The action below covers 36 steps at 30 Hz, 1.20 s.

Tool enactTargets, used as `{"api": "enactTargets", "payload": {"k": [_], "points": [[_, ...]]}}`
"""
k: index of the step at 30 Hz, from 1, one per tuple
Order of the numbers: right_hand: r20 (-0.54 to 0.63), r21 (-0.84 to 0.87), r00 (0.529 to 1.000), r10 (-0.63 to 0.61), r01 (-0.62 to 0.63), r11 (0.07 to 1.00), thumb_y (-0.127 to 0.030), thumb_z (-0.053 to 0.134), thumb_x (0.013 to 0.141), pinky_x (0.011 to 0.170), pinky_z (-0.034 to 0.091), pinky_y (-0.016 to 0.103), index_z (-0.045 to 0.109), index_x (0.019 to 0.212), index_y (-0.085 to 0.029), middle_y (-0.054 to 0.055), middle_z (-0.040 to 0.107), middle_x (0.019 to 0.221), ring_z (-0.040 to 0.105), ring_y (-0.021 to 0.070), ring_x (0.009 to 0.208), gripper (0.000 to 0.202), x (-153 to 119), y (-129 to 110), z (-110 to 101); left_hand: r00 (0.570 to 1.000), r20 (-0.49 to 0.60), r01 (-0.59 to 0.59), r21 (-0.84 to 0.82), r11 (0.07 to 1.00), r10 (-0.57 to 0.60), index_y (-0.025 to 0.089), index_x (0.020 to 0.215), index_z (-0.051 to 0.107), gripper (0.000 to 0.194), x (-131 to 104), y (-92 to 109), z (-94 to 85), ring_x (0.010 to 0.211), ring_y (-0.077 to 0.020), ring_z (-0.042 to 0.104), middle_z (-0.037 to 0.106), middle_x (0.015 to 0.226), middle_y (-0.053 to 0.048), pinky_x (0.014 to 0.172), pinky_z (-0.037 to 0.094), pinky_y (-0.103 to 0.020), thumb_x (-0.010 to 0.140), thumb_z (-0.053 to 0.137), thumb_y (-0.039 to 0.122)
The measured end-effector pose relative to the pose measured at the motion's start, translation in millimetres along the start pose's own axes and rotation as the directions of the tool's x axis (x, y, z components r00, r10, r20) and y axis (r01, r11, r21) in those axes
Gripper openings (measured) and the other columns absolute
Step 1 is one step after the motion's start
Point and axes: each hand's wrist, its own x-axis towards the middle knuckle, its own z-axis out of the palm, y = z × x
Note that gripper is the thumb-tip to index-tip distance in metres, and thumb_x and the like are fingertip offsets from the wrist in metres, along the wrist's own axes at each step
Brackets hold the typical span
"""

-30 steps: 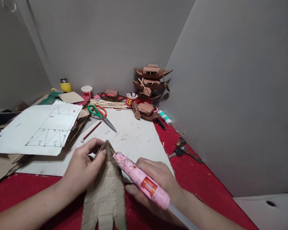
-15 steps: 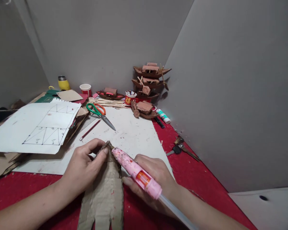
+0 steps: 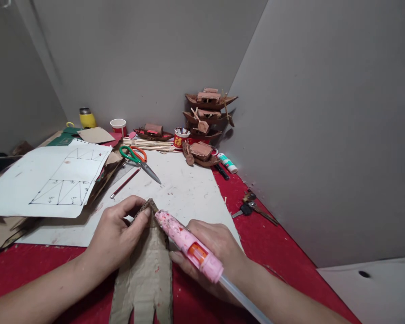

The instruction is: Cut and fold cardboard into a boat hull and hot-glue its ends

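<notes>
A long piece of corrugated cardboard, narrowing to a folded tip, points away from me at the lower centre. My left hand pinches its tip between thumb and fingers. In my right hand is a pink glue gun with a clear glue stick out of its back end. The gun's nozzle meets the right side of the cardboard tip; the exact contact spot is hidden. Slots are cut into the cardboard's near end.
Green-and-orange scissors and a pencil lie on white paper. A drawn sheet covers cardboard at left. Model boats, cups and sticks stand behind. Keys lie right, beside the wall.
The view has shifted slightly, so the background sits a little further left. Both hands keep their holds, and the glue gun stays at the cardboard tip.
</notes>
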Motion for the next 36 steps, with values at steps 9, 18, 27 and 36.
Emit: {"api": "enactTargets", "payload": {"k": [9, 18, 27, 36], "points": [[0.031, -0.263, 0.947, 0.32, -0.302, 0.916, -0.047, 0.051, 0.086, 0.049, 0.026, 0.026, 0.054, 0.067, -0.018, 0.002, 0.058, 0.061, 0.049, 0.0135, 0.05, 0.034, 9, 32, -6, 1.0, -0.025, -0.006, -0.001, 1.0, 0.006, 0.02, 0.08, 0.06, 0.015, 3, 0, -1.6, 0.063, -0.0108, 0.052, 0.057, 0.069, 0.004, 0.058, 0.04, -0.02, 0.087, 0.053, 0.031], [0.258, -0.231, 0.882, 0.395, -0.34, 0.912, -0.046, 0.06, 0.082, 0.064, 0.042, 0.029, 0.064, 0.099, -0.018, 0.009, 0.067, 0.095, 0.062, 0.0217, 0.079, 0.033, 13, 39, -24, 0.997, 0.01, -0.071, 0.035, 0.997, 0.07, 0.02, 0.083, 0.058, 0.01, -6, 1, 1.8, 0.067, -0.0115, 0.056, 0.061, 0.075, 0.004, 0.064, 0.042, -0.022, 0.087, 0.054, 0.028], [0.008, 0.398, 0.973, 0.231, -0.214, 0.892, -0.026, 0.064, 0.084, 0.062, 0.046, 0.024, 0.069, 0.091, -0.015, 0.003, 0.068, 0.076, 0.06, 0.0126, 0.065, 0.014, 15, -3, 4, 0.977, 0.027, -0.209, -0.017, 0.978, 0.209, 0.021, 0.087, 0.06, 0.004, -15, 4, 11.8, 0.066, -0.0075, 0.059, 0.064, 0.075, 0.006, 0.062, 0.045, -0.016, 0.086, 0.057, 0.019], [-0.095, 0.355, 0.988, 0.125, -0.084, 0.931, -0.014, 0.051, 0.09, 0.061, 0.043, 0.025, 0.065, 0.078, -0.013, 0.006, 0.065, 0.069, 0.056, 0.0133, 0.063, 0.019, 9, -11, 7, 0.931, 0.02, -0.363, -0.027, 0.931, 0.364, 0.019, 0.092, 0.061, 0.011, -22, 15, 10.8, 0.067, -0.0063, 0.061, 0.067, 0.078, 0.004, 0.063, 0.046, -0.014, 0.087, 0.054, 0.012]]}}
